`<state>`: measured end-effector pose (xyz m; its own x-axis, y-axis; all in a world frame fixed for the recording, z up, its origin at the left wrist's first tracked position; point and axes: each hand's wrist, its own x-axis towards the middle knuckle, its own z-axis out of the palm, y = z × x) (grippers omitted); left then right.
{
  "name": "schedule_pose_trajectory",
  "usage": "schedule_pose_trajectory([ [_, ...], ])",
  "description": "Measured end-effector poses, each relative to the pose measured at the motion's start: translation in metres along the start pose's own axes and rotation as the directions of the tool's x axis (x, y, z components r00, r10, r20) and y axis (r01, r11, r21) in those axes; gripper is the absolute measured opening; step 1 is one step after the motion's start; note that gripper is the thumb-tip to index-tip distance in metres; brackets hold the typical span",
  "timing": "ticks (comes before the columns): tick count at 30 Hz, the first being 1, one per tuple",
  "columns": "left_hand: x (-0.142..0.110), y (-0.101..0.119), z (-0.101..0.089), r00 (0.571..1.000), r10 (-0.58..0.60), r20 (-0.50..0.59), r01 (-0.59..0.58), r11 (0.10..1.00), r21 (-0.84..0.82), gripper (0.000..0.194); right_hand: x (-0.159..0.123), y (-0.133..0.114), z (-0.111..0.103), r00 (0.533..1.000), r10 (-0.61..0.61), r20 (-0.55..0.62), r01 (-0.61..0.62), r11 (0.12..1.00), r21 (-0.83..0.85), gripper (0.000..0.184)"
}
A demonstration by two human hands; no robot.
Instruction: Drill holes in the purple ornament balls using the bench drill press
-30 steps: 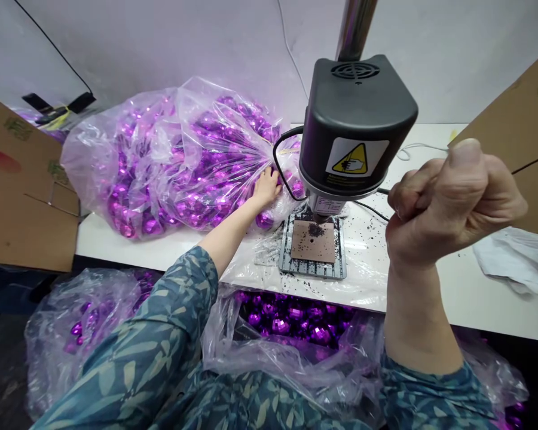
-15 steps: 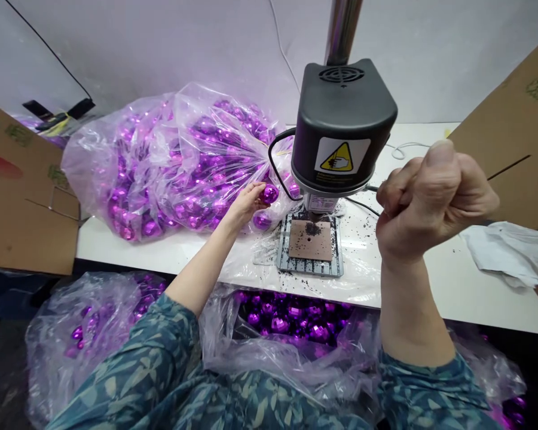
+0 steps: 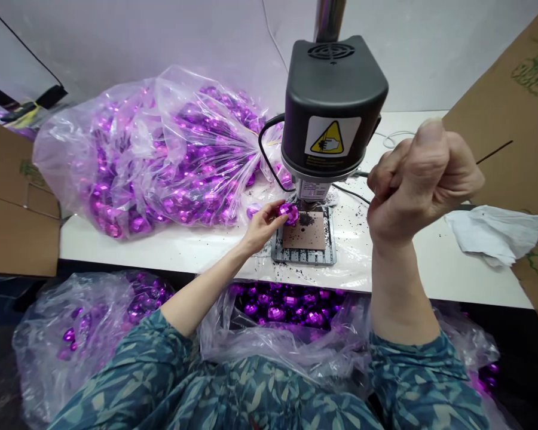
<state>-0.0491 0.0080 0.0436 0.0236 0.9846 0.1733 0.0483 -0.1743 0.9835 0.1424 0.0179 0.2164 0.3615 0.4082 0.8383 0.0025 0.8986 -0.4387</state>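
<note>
Between the thumb and fingers of my left hand (image 3: 265, 226) is a shiny purple faceted ball (image 3: 289, 214). It sits over the left side of a brown square plate (image 3: 303, 234), which has a small hole and lies on the slotted metal base (image 3: 314, 257) of a bench drill press (image 3: 334, 95). The press's tip is mostly hidden under its black housing. Right of the housing, my right hand (image 3: 424, 182) is closed in a fist around the press's lever (image 3: 361, 174); only a short dark piece of it shows.
A large clear bag of purple balls (image 3: 161, 161) lies left of the press. Below the table edge, more balls fill an open plastic-lined container (image 3: 287, 304). Cardboard boxes (image 3: 18, 203) flank the white table (image 3: 130, 248). White paper (image 3: 497, 233) lies right; dark shavings litter the base.
My left hand has brought the purple ball rightward from beside the bag to over the brown plate. My right fist keeps its place by the press. The whole view has shifted slightly.
</note>
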Motion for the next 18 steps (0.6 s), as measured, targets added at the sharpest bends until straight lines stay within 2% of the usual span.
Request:
schedule_pose_trajectory([
  [9,-0.001,-0.020,0.017,0.999,-0.012,0.048,0.012,1.000,0.013,0.057,0.000,0.002,-0.001,1.000,-0.003,0.008,0.003,1.000,-0.006,0.054],
  [18,-0.003,-0.030,0.030,0.996,0.062,0.066,-0.062,0.998,0.002,0.062,-0.001,0.000,-0.001,0.999,0.033,-0.001,-0.033,0.999,0.021,0.051],
])
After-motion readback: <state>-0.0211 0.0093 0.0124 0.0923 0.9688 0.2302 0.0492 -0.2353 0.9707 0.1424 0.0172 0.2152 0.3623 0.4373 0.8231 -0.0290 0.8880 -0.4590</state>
